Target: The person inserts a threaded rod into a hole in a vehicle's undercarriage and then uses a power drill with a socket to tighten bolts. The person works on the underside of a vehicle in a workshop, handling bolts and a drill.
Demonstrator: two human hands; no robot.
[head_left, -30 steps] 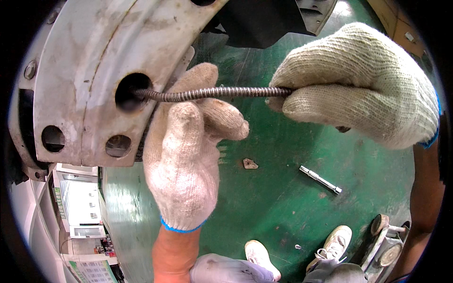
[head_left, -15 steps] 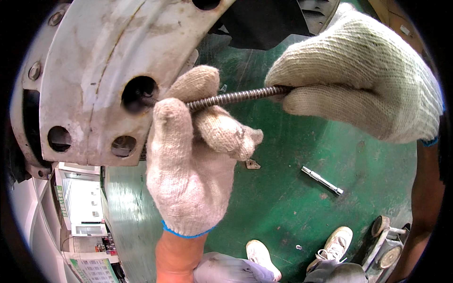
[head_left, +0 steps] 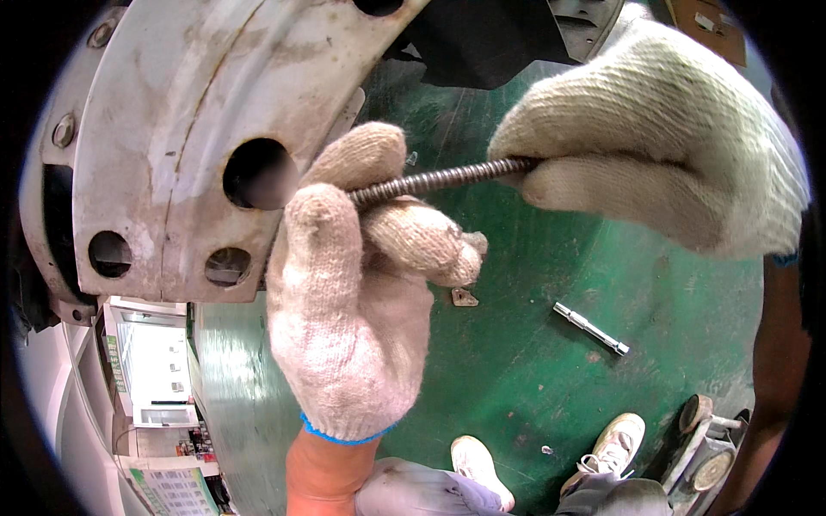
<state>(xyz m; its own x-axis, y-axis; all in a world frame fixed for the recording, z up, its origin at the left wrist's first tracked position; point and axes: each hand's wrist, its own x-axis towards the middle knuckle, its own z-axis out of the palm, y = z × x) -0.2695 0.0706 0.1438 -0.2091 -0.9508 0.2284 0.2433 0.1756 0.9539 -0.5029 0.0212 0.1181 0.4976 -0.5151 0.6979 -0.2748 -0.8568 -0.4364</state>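
A thin, ribbed metal rod (head_left: 443,178), coiled like a spring and slightly bent, runs between my two gloved hands. My left hand (head_left: 357,284), in a white knit glove, closes its fingers around the rod's left part, right beside a round hole (head_left: 260,175) in a worn white metal panel (head_left: 189,129). The rod's left end is hidden by my fingers; a pale blur lies at the hole's right edge. My right hand (head_left: 645,146), also gloved, pinches the rod's other end between thumb and fingers.
Below, a chrome socket extension bar (head_left: 591,328) and a small metal bracket (head_left: 465,297) lie on the green floor (head_left: 508,378). A wheeled metal frame (head_left: 705,456) stands at the lower right, near my shoes. Black sheeting (head_left: 482,43) hangs at the top.
Both hands have shifted slightly right with the rod. Its tip, earlier visible in the panel's hole, no longer shows clearly there.
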